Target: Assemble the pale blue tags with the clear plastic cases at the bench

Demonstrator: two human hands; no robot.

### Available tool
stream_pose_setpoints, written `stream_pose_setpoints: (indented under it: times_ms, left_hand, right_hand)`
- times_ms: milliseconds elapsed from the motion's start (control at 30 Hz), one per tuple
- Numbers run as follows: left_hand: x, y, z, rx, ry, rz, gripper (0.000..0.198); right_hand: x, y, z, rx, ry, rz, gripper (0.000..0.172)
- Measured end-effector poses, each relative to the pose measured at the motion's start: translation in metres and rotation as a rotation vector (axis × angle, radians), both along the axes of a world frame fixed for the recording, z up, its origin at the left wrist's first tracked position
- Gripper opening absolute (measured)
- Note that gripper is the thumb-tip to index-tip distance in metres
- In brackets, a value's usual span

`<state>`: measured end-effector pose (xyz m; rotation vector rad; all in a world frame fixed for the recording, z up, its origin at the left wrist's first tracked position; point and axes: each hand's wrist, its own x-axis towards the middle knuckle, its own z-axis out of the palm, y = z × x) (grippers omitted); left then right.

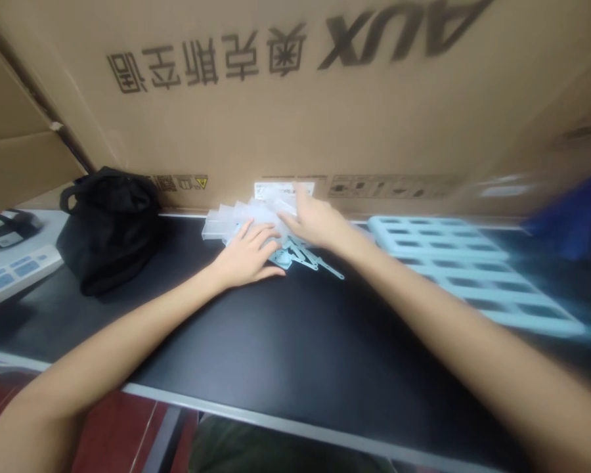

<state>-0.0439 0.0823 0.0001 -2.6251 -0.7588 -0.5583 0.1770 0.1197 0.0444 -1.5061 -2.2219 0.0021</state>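
Against the cardboard at the back of the dark table lies a heap of clear plastic pieces point(219, 225), overlapping like a fan. My left hand point(250, 255) rests on the heap's front with its fingers spread. Thin light-blue flat pieces point(320, 263) with small holes lie between my hands, partly covered by my left fingers. My right hand point(316, 220) reaches in from the right, thumb and fingers around a clear plastic piece point(284, 202) at the top of the heap. Blur and see-through material make that piece's exact shape hard to read.
A large cardboard box point(295, 125) with upside-down print walls off the back. At the left stand a black bag point(113, 230) and a white device point(24, 272). Light-blue slotted trays point(443, 255) lie at the right, near something blue point(574, 213). The table's pale edge point(256, 420) runs along the front.
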Motion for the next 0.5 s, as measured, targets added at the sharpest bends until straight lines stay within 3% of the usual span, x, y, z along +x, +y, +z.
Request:
stream_pose_setpoints:
  times_ms: [133, 200, 367, 500]
  left_hand:
    - [0.006, -0.008, 0.002, 0.078, 0.103, -0.113, 0.026]
    - [0.013, -0.016, 0.001, 0.075, 0.124, -0.166, 0.024]
    - [0.031, -0.033, -0.005, -0.081, 0.150, -0.235, 0.026]
    - [0.030, -0.032, -0.004, -0.218, 0.084, -0.179, 0.023]
  right_hand:
    - [0.008, 0.005, 0.002, 0.015, 0.020, 0.035, 0.070]
    - [0.011, 0.006, 0.007, 0.026, 0.006, 0.047, 0.063]
    - [0.026, -0.008, 0.023, 0.091, 0.049, 0.076, 0.059]
    - [0.053, -0.035, 0.017, 0.123, 0.015, 0.056, 0.052]
